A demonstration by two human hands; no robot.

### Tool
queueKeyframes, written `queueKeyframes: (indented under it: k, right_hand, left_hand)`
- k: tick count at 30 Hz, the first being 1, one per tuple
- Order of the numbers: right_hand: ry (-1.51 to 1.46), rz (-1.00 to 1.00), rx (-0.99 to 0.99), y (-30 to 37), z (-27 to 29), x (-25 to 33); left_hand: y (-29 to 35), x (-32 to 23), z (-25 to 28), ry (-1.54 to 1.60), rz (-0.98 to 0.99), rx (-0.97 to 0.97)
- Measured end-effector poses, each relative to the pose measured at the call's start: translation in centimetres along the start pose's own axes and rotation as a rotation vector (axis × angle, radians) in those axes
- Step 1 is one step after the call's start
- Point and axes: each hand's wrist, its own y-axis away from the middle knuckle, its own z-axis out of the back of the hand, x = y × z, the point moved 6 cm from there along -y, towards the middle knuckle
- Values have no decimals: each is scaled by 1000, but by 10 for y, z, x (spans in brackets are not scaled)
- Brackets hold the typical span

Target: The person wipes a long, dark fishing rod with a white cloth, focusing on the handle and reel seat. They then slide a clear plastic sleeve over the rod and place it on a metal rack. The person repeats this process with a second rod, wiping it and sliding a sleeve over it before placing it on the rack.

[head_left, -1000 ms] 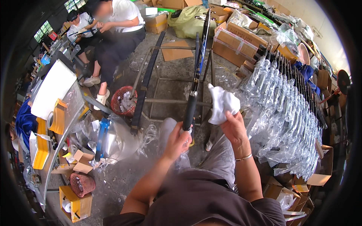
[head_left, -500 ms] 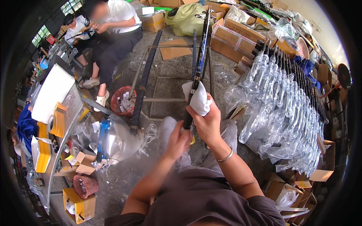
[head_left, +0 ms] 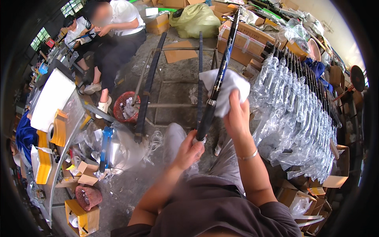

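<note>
A black and blue fishing rod slants up and away in front of me, its far end leaning right. My left hand is wrapped round its thick black butt. A white cloth is gripped in my right hand, which wears a bangle at the wrist. The cloth lies behind and against the right side of the rod, above the silver ring; whether it wraps fully round cannot be seen. My right fingers are partly hidden by the cloth.
A metal rack with dark padded bars stands ahead. Several rods in clear plastic sleeves lean at the right. A red basket sits left of the rack. Cartons are piled behind. Two people sit at the far left.
My right hand and the cloth have moved right and slightly up, and the cloth has spread wider. The rod's far end has swung right. My left hand is still near the butt.
</note>
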Motion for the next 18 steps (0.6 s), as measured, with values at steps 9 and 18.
queueKeyframes:
  k: [9, 18]
  right_hand:
    - [-19, -9, 266, 40, -27, -21]
    - [39, 195, 121, -1, -18, 14]
  left_hand:
    - [0, 2, 4, 44, 38, -31]
    - [4, -2, -2, -19, 21, 6]
